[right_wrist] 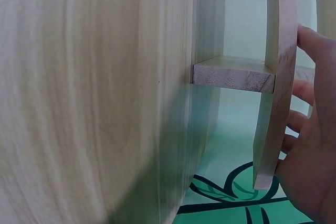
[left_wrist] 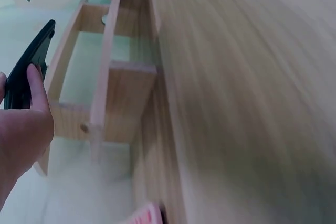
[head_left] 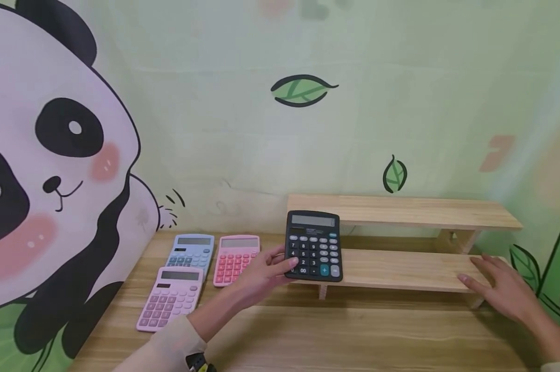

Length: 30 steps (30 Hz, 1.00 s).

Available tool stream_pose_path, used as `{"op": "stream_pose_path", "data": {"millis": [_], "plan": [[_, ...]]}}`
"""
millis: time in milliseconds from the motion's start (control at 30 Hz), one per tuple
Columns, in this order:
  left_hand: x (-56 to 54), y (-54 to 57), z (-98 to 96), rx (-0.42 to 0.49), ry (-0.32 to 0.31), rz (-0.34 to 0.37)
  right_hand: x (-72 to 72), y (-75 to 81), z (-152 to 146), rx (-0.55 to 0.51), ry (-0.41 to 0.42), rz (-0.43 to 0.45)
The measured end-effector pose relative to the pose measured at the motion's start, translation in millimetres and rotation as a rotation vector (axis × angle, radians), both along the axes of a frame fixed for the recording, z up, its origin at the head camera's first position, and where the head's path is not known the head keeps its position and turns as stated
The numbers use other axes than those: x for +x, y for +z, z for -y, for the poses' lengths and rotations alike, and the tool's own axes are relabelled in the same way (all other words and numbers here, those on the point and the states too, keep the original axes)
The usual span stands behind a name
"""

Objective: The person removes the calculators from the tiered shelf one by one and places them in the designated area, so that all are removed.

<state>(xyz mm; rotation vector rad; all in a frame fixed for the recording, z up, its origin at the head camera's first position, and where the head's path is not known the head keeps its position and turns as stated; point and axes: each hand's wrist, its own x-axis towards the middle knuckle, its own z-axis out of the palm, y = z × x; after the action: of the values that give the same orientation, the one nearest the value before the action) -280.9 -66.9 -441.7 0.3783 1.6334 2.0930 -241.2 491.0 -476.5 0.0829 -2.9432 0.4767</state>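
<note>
My left hand (head_left: 266, 271) grips a black calculator (head_left: 313, 246) by its lower left corner, thumb on the keys. The calculator is tilted up, its screen and keys facing the head camera, and overlaps the left end of a two-tier wooden shelf (head_left: 401, 266). In the left wrist view the calculator (left_wrist: 32, 66) shows edge-on, pinched by the thumb. My right hand (head_left: 505, 287) rests on the right end of the lower board, fingers extended over its top. The right wrist view shows this hand (right_wrist: 312, 124) against the board (right_wrist: 283, 66).
Left of the shelf on the wooden table (head_left: 354, 336) lie a blue calculator (head_left: 193, 248), a pink calculator (head_left: 235, 261) and a lilac calculator (head_left: 170, 297). The lilac one overlaps the blue one. Behind stands a green wall (head_left: 215, 129) with a panda print.
</note>
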Motion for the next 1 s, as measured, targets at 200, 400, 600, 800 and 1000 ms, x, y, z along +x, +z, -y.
{"op": "stream_pose_path", "data": {"millis": [200, 400, 600, 800, 1000], "plan": [[2.7, -8.4, 36.1, -0.042, 0.012, 0.002, 0.8, -0.5, -2, -0.004, -0.007, 0.001], [1.2, -10.2, 69.4, -0.058, 0.007, -0.001, 0.7, -1.5, -4, -0.011, -0.005, 0.010], [7.3, -12.8, 105.1, -0.122, 0.051, 0.012, -2.0, 0.4, -3, -0.031, 0.018, 0.012], [17.5, -20.6, 128.2, -0.189, 0.079, 0.054, -3.7, 1.8, -2, -0.026, 0.022, -0.009], [28.3, -34.7, 140.5, -0.256, 0.079, 0.093, -1.0, -0.8, -3, -0.027, 0.020, -0.026]]}}
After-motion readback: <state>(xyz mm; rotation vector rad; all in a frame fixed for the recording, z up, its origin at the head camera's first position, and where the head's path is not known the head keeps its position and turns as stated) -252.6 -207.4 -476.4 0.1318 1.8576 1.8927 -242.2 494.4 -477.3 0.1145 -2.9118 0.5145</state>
